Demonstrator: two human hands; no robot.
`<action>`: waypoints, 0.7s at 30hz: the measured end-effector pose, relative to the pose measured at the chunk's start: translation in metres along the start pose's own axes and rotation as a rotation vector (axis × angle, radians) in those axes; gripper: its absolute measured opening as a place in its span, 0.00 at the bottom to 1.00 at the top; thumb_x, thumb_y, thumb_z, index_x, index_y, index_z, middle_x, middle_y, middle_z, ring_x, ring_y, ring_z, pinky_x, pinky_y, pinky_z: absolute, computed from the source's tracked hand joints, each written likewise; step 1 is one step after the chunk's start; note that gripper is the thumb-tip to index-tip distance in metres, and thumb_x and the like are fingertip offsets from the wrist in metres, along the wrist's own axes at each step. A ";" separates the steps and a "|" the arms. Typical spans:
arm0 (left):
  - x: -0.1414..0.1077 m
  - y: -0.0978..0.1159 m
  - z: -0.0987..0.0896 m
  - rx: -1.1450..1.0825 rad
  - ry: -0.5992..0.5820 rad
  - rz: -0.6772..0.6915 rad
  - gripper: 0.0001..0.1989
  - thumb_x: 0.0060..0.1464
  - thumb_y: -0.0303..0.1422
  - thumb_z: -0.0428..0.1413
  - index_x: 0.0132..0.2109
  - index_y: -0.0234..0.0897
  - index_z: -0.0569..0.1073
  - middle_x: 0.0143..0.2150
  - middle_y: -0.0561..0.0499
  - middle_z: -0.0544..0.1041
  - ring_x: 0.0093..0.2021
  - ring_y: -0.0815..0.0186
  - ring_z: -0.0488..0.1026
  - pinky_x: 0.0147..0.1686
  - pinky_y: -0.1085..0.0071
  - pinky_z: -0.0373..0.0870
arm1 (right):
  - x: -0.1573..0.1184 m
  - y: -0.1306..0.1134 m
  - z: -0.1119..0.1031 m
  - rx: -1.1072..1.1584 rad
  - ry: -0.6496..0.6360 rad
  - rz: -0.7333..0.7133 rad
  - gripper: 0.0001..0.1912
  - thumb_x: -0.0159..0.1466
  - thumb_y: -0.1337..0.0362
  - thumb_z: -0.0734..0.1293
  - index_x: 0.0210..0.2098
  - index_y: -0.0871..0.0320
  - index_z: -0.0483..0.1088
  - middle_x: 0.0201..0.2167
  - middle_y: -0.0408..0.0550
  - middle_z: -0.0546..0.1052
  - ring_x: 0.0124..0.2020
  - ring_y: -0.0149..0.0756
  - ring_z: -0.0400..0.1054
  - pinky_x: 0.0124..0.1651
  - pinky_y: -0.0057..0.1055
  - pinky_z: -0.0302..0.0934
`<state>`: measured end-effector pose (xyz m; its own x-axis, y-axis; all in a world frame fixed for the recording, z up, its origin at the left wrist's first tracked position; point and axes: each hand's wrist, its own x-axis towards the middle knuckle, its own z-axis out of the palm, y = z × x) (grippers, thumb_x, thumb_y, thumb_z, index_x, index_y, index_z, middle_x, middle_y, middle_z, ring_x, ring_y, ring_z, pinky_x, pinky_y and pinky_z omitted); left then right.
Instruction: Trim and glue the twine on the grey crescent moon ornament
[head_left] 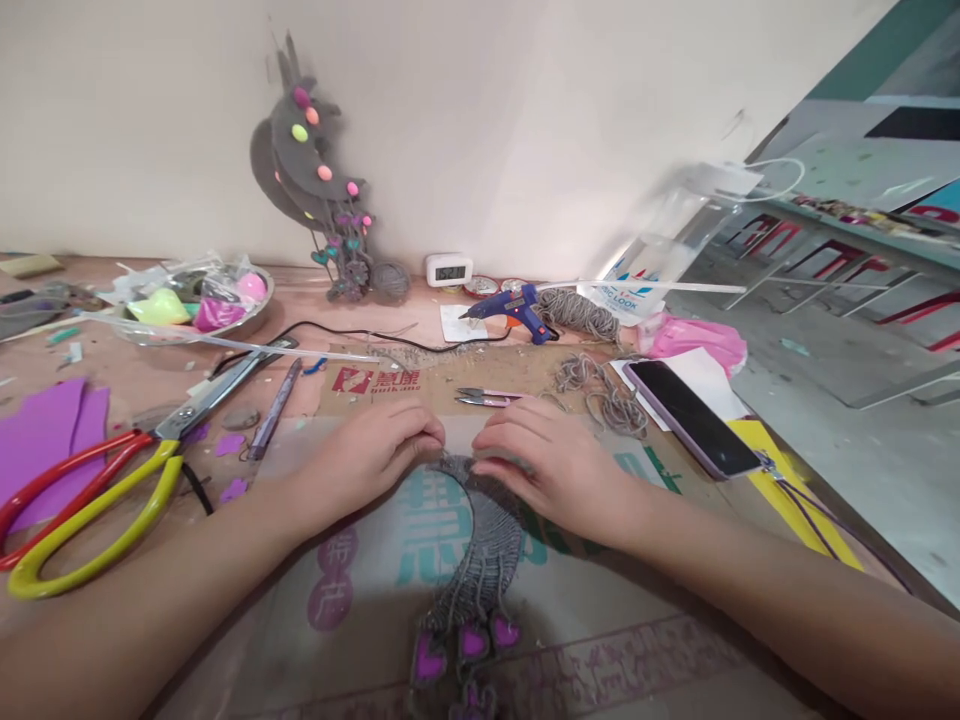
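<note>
A grey yarn-wrapped crescent (491, 545) lies on the printed plastic sheet in front of me, its curve bulging to the right. Purple hearts edged in grey yarn (473, 640) hang from its lower end on strands. At the crescent's upper tip, the fingers of my left hand (379, 450) are pinched together. My right hand (551, 465) curls its thumb and fingers over the upper right edge, hiding part of it. Just beyond the hands lie small thread snips (484, 397). Loose grey yarn (604, 395) is heaped to their right.
Large red-and-yellow-handled scissors (169, 440) and purple foam sheets (52, 440) lie left. A blue glue gun (517, 308) stands behind, its cord running left. To the right is a phone (694, 418). A metal bowl (259, 318) and a finished crescent hanging (311, 160) are at the back.
</note>
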<state>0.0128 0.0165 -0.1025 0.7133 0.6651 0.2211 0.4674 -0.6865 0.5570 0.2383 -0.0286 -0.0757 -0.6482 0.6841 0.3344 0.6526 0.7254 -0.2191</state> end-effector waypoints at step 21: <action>-0.001 0.007 -0.002 -0.129 0.064 -0.150 0.11 0.56 0.35 0.52 0.46 0.43 0.72 0.36 0.54 0.75 0.38 0.65 0.70 0.39 0.69 0.66 | 0.013 -0.008 0.018 -0.028 0.076 0.053 0.09 0.65 0.65 0.58 0.34 0.59 0.68 0.31 0.49 0.74 0.35 0.37 0.64 0.43 0.36 0.55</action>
<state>0.0150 0.0115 -0.0972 0.6040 0.7774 0.1757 0.4928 -0.5375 0.6842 0.2177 -0.0245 -0.0864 -0.5812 0.7133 0.3917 0.6968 0.6849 -0.2132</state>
